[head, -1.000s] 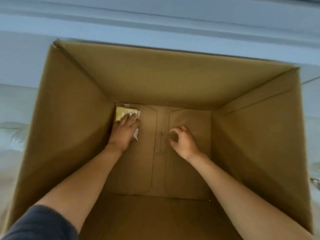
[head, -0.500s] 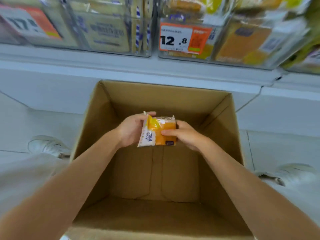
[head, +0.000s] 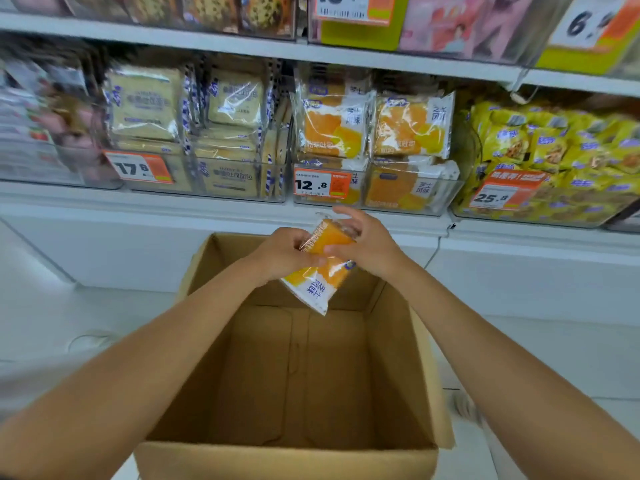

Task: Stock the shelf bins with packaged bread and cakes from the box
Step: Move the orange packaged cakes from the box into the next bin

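An orange and white packaged bread hangs tilted above the open cardboard box. My left hand grips its left side and my right hand holds its upper right end, thumb across the front. The box floor shows bare cardboard with nothing on it. Straight ahead a clear shelf bin with a 12.8 price tag holds several matching orange bread packs.
To the left, a clear bin tagged 17.8 holds pale toast packs. Yellow snack bags fill the bin at right, tagged 25.8. A higher shelf carries more goods. The white shelf base stands behind the box.
My left hand took the pack off the box floor. Both hands lifted it out of the box and turned it, and my view rose to the shelf bins.
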A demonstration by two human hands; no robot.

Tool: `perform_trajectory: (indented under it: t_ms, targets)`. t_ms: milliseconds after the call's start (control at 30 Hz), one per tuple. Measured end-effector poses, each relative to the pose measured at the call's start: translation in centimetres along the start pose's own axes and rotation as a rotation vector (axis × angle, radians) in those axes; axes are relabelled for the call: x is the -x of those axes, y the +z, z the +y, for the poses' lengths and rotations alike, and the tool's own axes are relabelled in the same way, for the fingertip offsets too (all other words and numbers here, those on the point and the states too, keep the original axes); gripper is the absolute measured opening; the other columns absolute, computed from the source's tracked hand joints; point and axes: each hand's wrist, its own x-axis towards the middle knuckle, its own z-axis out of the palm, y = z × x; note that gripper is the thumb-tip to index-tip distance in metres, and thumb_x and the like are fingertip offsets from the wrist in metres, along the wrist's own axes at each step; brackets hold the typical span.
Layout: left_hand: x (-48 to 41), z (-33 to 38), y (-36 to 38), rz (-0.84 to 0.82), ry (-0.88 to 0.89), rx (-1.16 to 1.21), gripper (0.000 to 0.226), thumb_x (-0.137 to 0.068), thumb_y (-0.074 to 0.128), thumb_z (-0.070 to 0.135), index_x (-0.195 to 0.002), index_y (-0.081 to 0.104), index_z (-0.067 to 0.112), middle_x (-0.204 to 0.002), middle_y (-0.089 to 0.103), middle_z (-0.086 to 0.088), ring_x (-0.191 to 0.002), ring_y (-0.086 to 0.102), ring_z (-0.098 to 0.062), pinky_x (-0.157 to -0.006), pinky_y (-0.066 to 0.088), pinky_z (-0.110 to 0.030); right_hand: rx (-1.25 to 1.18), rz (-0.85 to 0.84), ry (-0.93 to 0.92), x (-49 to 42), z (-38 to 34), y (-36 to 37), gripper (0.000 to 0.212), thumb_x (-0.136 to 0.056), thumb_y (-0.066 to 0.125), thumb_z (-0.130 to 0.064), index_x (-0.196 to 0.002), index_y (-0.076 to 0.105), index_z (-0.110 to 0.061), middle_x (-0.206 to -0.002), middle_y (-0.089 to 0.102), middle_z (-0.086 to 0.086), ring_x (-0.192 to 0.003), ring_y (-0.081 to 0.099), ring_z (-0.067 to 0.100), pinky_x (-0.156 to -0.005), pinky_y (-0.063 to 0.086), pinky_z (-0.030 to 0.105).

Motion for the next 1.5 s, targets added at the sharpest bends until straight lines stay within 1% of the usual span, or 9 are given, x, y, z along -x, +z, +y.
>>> perform_trajectory:
  t_ms: [167,367,500,633,867,1067,1167,1333,1500]
  targets:
    - [0.7,1.1,-0.1,0.092,-0.078,0.593,0.036,-0.081,0.077,0.016,-0.115,0.063,0.014,-0.116,0.072,-0.01,-0.101,0.071,-0.022,-0.091,0.056,-0.042,-0.178,-0.017,0.188,0.3,-0.5,-0.7,0.084,-0.074,0.084,-0.03,-0.145,0.038,-0.025,-0.132,0.057,0.0,-0.113,0.06,0.016,-0.095,0.051,0.04]
    - [0.5,2.4,-2.5,0.124,0.033,0.254,0.112,-0.038,0.093,0.06,-0.139,0.049,0.039,-0.125,0.066,0.0,-0.112,0.065,-0.019,-0.1,0.05,-0.042,0.11,-0.092,-0.064,1.1,-2.1,-4.9,0.021,-0.085,0.075,-0.018,-0.102,0.066,-0.028,-0.085,0.064,-0.01,-0.069,0.057,-0.007,-0.065,0.043,0.018]
    - [-0.1,4.6,-2.3,0.097,0.136,0.227,0.069,-0.071,0.085,0.029,-0.133,0.056,0.028,-0.117,0.068,0.007,-0.102,0.066,-0.005,-0.089,0.05,-0.026,0.239,-0.109,-0.087,-0.1,-3.3,-8.0,0.056,-0.071,0.083,-0.036,-0.123,0.066,-0.028,-0.122,0.063,0.018,-0.107,0.064,0.026,-0.092,0.051,0.043]
    - [-2.4,6.5,0.0,0.114,0.165,0.153,0.025,-0.087,0.074,0.027,-0.108,0.065,0.018,-0.095,0.072,0.002,-0.085,0.069,-0.013,-0.07,0.051,-0.022,0.039,0.13,-0.123,-1.5,-2.6,-9.3,0.071,-0.074,0.084,-0.019,-0.134,0.049,-0.03,-0.132,0.056,-0.003,-0.119,0.054,0.009,-0.087,0.049,0.023]
    - [-9.7,12.3,3.6,0.399,0.455,0.229,0.054,-0.083,0.078,0.03,-0.126,0.05,0.014,-0.085,0.062,0.008,-0.067,0.06,0.004,-0.058,0.047,-0.011,-0.25,0.591,-0.189,-4.5,-0.2,-12.5,0.035,-0.095,0.062,-0.019,-0.127,0.048,-0.015,-0.1,0.062,-0.007,-0.087,0.062,0.002,-0.064,0.051,0.014]
    - [-17.2,13.0,2.8,0.733,0.575,-0.619,0.106,-0.077,0.065,0.067,-0.157,0.01,0.024,-0.159,0.028,-0.009,-0.145,0.027,-0.029,-0.114,0.027,-0.045,0.019,0.771,-0.214,-10.2,2.0,-15.2,0.042,-0.097,0.055,-0.028,-0.134,0.044,-0.012,-0.118,0.056,-0.002,-0.104,0.055,-0.002,-0.093,0.047,0.024]
    - [-19.1,11.4,1.9,0.737,0.738,-0.99,0.089,-0.087,0.041,0.072,-0.158,0.012,0.025,-0.165,0.01,-0.01,-0.152,0.011,-0.027,-0.118,0.019,-0.049,0.147,0.743,-0.179,-12.0,2.8,-14.7,0.067,-0.1,0.046,-0.035,-0.154,0.014,-0.012,-0.159,0.02,0.009,-0.145,0.019,0.019,-0.118,0.022,0.036]
    - [-19.4,11.5,1.1,0.799,0.771,-1.21,0.087,-0.092,0.032,0.067,-0.158,0.011,0.014,-0.165,0.004,-0.014,-0.152,0.005,-0.029,-0.121,0.014,-0.053,0.148,0.73,-0.334,-12.1,3.3,-13.5,0.072,-0.104,0.04,-0.033,-0.154,-0.011,-0.021,-0.163,-0.009,-0.001,-0.143,-0.007,-0.005,-0.105,-0.001,-0.001]
    - [-19.7,11.0,-0.6,0.733,0.792,-1.3,0.09,-0.092,0.017,0.073,-0.157,0.009,0.011,-0.165,0.012,-0.008,-0.152,0.011,-0.026,-0.121,0.012,-0.055,0.432,0.624,-0.373,-12.2,3.7,-13.4,0.066,-0.099,0.039,-0.049,-0.155,0.007,-0.034,-0.162,-0.013,0.007,-0.15,-0.011,0.016,-0.122,0.014,0.037]
